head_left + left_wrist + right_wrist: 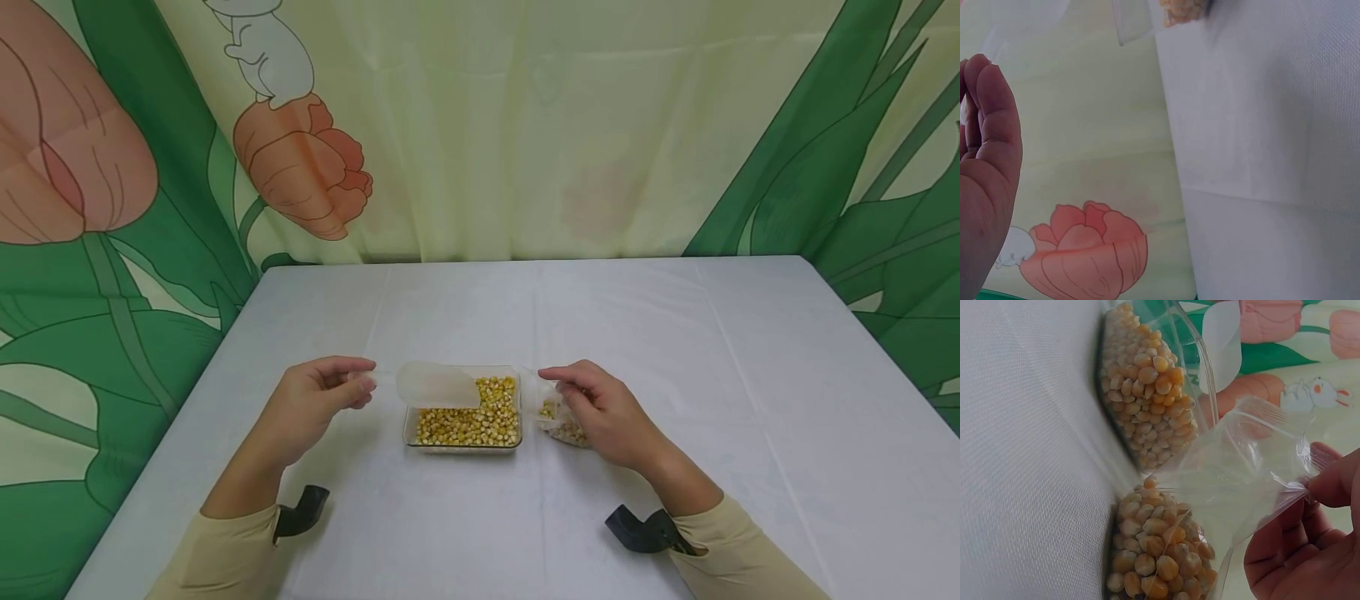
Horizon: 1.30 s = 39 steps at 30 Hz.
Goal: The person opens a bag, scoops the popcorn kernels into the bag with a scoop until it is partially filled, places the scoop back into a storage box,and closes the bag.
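A clear rectangular container point(410, 425) filled with yellow corn kernels point(498, 408) stands on the table. My left hand point(318, 404) pinches the thin handle of a translucent white scoop point(435, 386), whose broad blade hangs over the container's back left part. To the right of the container, my right hand point(607, 412) pinches the top edge of a clear plastic bag point(1247, 453) between thumb and forefinger. More corn kernels point(1160, 556) lie in the bag's lower part, which rests on the table. Only part of my left hand shows in the left wrist view.
A white cloth point(750, 400) covers the table. Behind it hangs a printed curtain point(525, 125) with flowers, leaves and a rabbit. Each wrist carries a black mount, one on the left point(302, 511) and one on the right point(645, 532).
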Tool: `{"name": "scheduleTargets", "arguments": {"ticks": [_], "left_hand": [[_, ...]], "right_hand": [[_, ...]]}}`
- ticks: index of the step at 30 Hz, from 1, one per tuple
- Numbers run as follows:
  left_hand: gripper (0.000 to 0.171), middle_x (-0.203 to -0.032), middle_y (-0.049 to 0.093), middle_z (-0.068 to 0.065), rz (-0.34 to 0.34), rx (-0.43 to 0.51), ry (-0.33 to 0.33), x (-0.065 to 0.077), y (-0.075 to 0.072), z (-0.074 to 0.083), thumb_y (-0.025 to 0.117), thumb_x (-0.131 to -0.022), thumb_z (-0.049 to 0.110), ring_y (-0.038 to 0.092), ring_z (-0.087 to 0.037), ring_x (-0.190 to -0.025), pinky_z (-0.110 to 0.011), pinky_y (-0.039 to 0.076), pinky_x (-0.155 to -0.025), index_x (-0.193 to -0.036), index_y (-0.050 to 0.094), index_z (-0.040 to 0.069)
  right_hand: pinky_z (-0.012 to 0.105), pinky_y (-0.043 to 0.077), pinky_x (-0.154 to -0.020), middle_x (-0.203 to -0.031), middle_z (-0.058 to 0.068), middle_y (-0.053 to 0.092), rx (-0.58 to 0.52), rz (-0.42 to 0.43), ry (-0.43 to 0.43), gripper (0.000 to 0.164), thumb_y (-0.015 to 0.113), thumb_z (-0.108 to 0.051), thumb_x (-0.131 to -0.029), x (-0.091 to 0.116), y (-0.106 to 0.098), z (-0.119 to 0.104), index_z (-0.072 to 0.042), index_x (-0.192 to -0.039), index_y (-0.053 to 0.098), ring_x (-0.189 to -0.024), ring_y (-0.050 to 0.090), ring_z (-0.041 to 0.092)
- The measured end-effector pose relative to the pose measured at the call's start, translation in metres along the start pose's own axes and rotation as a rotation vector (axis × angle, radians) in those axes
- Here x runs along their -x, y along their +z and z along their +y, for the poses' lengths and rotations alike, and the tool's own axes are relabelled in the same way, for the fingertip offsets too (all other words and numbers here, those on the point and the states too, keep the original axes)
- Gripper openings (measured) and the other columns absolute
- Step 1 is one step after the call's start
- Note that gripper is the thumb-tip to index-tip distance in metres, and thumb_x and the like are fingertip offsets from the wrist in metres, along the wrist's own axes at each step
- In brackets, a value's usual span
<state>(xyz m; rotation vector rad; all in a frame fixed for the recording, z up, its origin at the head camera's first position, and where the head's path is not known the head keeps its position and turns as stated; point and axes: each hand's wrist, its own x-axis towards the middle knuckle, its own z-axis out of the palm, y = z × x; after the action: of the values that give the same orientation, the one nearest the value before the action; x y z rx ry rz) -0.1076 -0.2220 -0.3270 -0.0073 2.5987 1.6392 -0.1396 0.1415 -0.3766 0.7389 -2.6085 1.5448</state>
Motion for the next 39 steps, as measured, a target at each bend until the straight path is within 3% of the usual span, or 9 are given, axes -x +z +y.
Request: {"name": "scheduleTargets", "arguments": {"ticks": [8, 16, 29, 39], "left_hand": [[0.031, -0.101, 0.067, -0.020, -0.005, 0.007, -0.007, -0.0014, 0.0009, -0.0020, 0.065, -0.098, 0.011, 0.068, -0.020, -0.089, -0.021, 0.054, -0.082, -0.125, 0.064, -0.004], [0.029, -0.103, 0.066, -0.024, -0.013, 0.025, 0.000, -0.0008, 0.0015, -0.0026, 0.062, -0.098, 0.003, 0.069, -0.018, -0.088, -0.022, 0.055, -0.082, -0.125, 0.063, -0.007], [0.030, -0.101, 0.066, -0.019, -0.013, 0.030, -0.003, 0.0006, 0.0016, 0.0008, 0.063, -0.098, 0.006, 0.068, -0.017, -0.089, -0.022, 0.055, -0.082, -0.125, 0.063, -0.007], [0.030, -0.103, 0.067, -0.018, -0.002, -0.026, 0.006, 0.0012, -0.0025, 0.0006, 0.063, -0.099, 0.008, 0.068, -0.018, -0.089, -0.022, 0.054, -0.082, -0.126, 0.063, -0.005]], "right_hand": [[0.028, 0.048, -0.079, -0.104, 0.006, 0.061, -0.005, -0.006, 0.021, 0.029, 0.047, 0.003, -0.101, 0.0006, -0.0004, -0.0005, 0.000, -0.122, 0.067, -0.092, 0.053, 0.019], [0.026, 0.051, -0.076, -0.099, 0.003, 0.059, -0.004, -0.004, 0.009, 0.036, 0.064, 0.004, -0.091, 0.0000, -0.0009, -0.0003, 0.002, -0.127, 0.063, -0.087, 0.054, 0.018], [0.023, 0.053, -0.069, -0.103, 0.012, 0.068, -0.006, 0.066, 0.038, 0.033, 0.074, 0.004, -0.086, -0.0006, -0.0001, 0.0019, 0.003, -0.119, 0.067, -0.083, 0.063, 0.014], [0.022, 0.053, -0.069, -0.101, 0.013, 0.068, 0.019, 0.093, -0.004, 0.033, 0.076, 0.006, -0.084, 0.0000, 0.0001, 0.0030, 0.003, -0.115, 0.068, -0.080, 0.062, 0.012]]}}
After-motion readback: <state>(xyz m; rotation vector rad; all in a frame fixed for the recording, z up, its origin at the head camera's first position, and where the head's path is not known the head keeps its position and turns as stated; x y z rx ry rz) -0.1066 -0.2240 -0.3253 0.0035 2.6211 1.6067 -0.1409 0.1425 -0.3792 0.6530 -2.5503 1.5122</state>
